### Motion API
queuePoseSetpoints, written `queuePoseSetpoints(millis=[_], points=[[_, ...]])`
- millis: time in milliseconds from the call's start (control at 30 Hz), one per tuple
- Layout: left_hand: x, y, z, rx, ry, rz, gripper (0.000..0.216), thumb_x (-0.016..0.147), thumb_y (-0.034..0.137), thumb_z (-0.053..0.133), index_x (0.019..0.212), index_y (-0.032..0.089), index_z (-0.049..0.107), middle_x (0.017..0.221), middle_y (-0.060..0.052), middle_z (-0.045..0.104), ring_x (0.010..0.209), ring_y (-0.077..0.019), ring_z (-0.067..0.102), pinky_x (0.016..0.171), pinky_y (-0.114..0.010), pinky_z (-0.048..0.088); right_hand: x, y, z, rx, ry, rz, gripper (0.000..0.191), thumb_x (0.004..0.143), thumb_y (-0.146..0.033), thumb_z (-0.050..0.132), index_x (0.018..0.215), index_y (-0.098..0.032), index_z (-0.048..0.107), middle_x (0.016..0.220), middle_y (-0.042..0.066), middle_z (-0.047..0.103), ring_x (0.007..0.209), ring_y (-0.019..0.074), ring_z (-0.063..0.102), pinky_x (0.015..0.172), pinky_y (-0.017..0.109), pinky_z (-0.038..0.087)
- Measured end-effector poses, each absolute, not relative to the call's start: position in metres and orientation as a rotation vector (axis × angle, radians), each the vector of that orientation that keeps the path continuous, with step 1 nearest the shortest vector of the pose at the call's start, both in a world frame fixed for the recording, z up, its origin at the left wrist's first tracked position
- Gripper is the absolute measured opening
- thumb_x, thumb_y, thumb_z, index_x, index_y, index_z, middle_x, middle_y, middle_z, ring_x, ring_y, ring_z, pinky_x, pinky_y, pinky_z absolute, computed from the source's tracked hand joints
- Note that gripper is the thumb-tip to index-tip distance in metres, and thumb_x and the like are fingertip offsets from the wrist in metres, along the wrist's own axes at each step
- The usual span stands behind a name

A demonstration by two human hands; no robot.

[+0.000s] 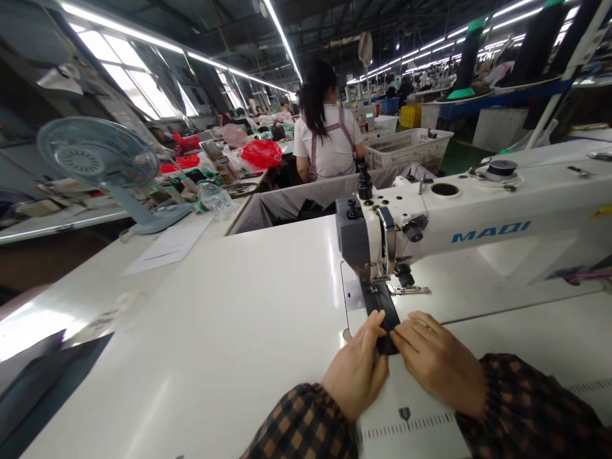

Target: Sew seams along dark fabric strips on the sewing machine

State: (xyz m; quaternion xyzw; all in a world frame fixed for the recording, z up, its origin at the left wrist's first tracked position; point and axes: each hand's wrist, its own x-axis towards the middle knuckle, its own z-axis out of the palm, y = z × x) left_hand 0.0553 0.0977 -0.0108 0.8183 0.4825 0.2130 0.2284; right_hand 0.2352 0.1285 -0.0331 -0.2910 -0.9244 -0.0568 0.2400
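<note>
A strip of black fabric (389,308) lies on the bed of a white sewing machine (482,220), its far end under the presser foot (375,287). My left hand (359,362) grips the strip's left side, with the fingertips resting on top of it. On the right edge, my right hand (437,360) pinches the same strip between thumb and bent fingers. Both hands are close together, just in front of the needle area. The near end of the strip is partly hidden by my fingers.
A blue-grey fan (143,217) and a white paper sheet (169,245) stand at the left of the white table (229,319). Dark fabric pieces (48,389) lie at the lower left. Beyond the machine sit a co-worker (329,143) and a white plastic basket (406,150).
</note>
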Motion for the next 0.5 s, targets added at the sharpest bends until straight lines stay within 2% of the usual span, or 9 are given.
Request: queuePoseSetpoints(millis=[100,200,267,400,500], points=[[0.059,0.093,-0.014,2.188,1.417,0.69,0.055,0.076,0.008,0.037,0.128,0.018,0.026,0.116,-0.009,0.053,0.107,-0.0162,0.05,0.091,-0.036,0.044,0.236,0.126,-0.038,-0.76,-2.535,-0.123,0.02,0.084,-0.007,0.038,0.079,-0.012,0.057,0.072,0.004,0.05,0.071,0.017,0.046,0.07,0.037,0.041],[0.062,0.093,-0.017,2.14,1.48,0.762,0.049,0.076,0.01,0.039,0.125,0.019,0.033,0.104,-0.005,0.06,0.107,-0.0167,0.051,0.088,-0.035,0.047,0.241,0.129,-0.039,-0.684,-2.564,-0.083,0.019,0.085,-0.009,0.038,0.079,-0.012,0.056,0.073,0.004,0.048,0.072,0.0166,0.045,0.067,0.034,0.04],[0.062,0.093,-0.019,2.18,1.47,0.783,0.043,0.076,0.01,0.039,0.119,0.018,0.039,0.107,-0.006,0.059,0.111,-0.017,0.048,0.089,-0.034,0.047,0.245,0.131,-0.038,-0.653,-2.59,-0.072,0.02,0.086,-0.009,0.038,0.078,-0.012,0.056,0.073,0.004,0.048,0.072,0.0165,0.044,0.066,0.033,0.039],[0.063,0.094,-0.02,2.46,1.413,0.696,0.019,0.078,0.009,0.038,0.089,0.015,0.053,0.124,-0.009,0.047,0.118,-0.0197,0.039,0.094,-0.034,0.043,0.249,0.134,-0.033,-0.601,-2.634,-0.068,0.021,0.087,-0.01,0.037,0.079,-0.012,0.056,0.074,0.004,0.048,0.072,0.0161,0.044,0.064,0.032,0.038],[0.065,0.094,-0.016,2.619,1.411,0.579,0.017,0.08,0.009,0.039,0.087,0.014,0.054,0.123,-0.011,0.048,0.119,-0.021,0.039,0.095,-0.035,0.042,0.251,0.136,-0.031,-0.585,-2.626,-0.005,0.023,0.088,-0.011,0.035,0.079,-0.013,0.057,0.075,0.004,0.049,0.072,0.0158,0.045,0.064,0.031,0.039]])
